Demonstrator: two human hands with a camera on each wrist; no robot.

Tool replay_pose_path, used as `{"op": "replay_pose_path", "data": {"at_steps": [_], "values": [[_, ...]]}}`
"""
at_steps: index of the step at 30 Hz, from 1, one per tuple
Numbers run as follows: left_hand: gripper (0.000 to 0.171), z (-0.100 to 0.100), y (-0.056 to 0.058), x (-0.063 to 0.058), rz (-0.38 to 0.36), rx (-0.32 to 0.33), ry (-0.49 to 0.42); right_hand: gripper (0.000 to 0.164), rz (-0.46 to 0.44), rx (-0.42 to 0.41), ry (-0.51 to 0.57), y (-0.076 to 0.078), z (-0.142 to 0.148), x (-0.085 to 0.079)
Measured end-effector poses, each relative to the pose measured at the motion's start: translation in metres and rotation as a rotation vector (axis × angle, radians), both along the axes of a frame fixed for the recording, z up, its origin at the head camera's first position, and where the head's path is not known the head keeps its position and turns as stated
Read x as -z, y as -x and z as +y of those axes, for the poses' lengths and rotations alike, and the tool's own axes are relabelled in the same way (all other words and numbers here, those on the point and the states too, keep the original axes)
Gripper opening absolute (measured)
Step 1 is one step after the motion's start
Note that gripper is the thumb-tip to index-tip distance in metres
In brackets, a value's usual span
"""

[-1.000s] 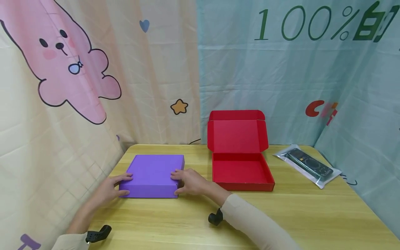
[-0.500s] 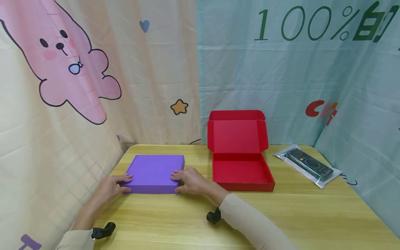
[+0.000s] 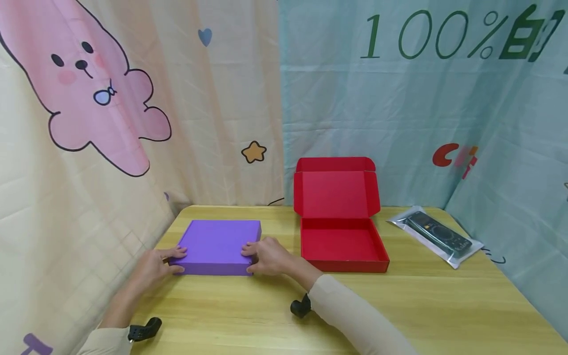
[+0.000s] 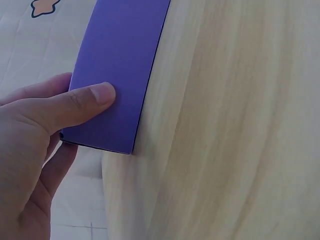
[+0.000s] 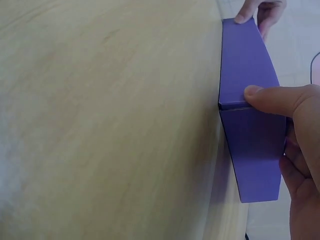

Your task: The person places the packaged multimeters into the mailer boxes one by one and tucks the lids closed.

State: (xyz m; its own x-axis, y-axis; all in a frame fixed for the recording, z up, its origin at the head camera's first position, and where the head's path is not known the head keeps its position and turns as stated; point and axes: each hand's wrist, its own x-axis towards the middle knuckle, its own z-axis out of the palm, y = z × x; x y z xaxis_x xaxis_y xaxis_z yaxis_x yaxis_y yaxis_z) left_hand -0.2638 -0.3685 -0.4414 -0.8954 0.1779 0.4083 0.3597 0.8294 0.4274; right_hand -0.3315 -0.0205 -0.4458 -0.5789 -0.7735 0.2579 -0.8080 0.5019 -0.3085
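Note:
A closed purple cardboard box [image 3: 217, 241] lies flat on the left of the table in the head view. My left hand [image 3: 155, 266] holds its near left corner, fingers over the top. In the left wrist view the left thumb [image 4: 102, 94] lies on the box's front face [image 4: 125, 55]. My right hand [image 3: 271, 256] grips the near right corner. The right wrist view shows the right thumb [image 5: 255, 92] on the front face, close to the corner edge. Some fingertips of both hands are hidden behind the box in the wrist views.
An open red cardboard box [image 3: 343, 241] stands right of the purple one, its lid [image 3: 335, 192] upright at the back. Farther right a black device in a clear plastic bag [image 3: 437, 234] lies near the table's edge. Printed curtains [image 3: 230, 98] enclose the table [image 3: 248, 315].
The purple box's front face looks shorter than a second ago, its lower edge having moved slightly away from me. Both thumbs have shifted up a little with it. Red box and bagged device stay put.

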Motion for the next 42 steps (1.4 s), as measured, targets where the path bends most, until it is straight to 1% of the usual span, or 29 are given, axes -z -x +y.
{"op": "replay_pose_path", "data": {"at_steps": [4, 8, 14, 19, 23, 27, 31, 34, 38, 40, 42], "values": [[0.039, 0.0, 0.005, -0.003, -0.007, -0.006, 0.009, 0.056, -0.037, 0.002, 0.017, 0.005, 0.0, -0.002], [0.039, -0.002, 0.013, -0.003, -0.019, -0.011, 0.013, 0.056, -0.064, 0.019, 0.023, 0.012, -0.003, -0.003], [0.038, -0.007, 0.024, -0.003, -0.03, -0.018, -0.031, 0.055, -0.065, 0.077, -0.013, 0.023, -0.017, -0.008], [0.04, -0.013, 0.035, -0.002, -0.049, -0.045, -0.042, 0.056, -0.111, 0.133, -0.052, 0.029, -0.029, -0.013], [0.04, -0.017, 0.041, -0.003, -0.063, -0.055, -0.064, 0.054, -0.11, 0.148, -0.053, 0.034, -0.036, -0.015], [0.04, -0.019, 0.047, -0.003, -0.081, -0.05, -0.075, 0.053, -0.096, 0.152, -0.049, 0.038, -0.038, -0.012], [0.041, -0.019, 0.049, -0.004, -0.088, -0.049, -0.077, 0.054, -0.082, 0.155, -0.04, 0.041, -0.037, -0.01], [0.042, -0.019, 0.05, -0.005, -0.087, -0.044, -0.076, 0.054, -0.087, 0.142, -0.024, 0.043, -0.035, -0.009], [0.041, -0.018, 0.05, -0.009, -0.092, -0.018, -0.066, 0.053, -0.157, 0.131, 0.022, 0.044, -0.031, -0.008], [0.042, -0.018, 0.048, -0.012, -0.09, -0.007, -0.046, 0.052, -0.212, 0.129, 0.055, 0.044, -0.03, -0.008], [0.046, -0.017, 0.045, -0.016, -0.096, -0.001, -0.029, 0.051, -0.247, 0.125, 0.083, 0.043, -0.029, -0.01]]}}
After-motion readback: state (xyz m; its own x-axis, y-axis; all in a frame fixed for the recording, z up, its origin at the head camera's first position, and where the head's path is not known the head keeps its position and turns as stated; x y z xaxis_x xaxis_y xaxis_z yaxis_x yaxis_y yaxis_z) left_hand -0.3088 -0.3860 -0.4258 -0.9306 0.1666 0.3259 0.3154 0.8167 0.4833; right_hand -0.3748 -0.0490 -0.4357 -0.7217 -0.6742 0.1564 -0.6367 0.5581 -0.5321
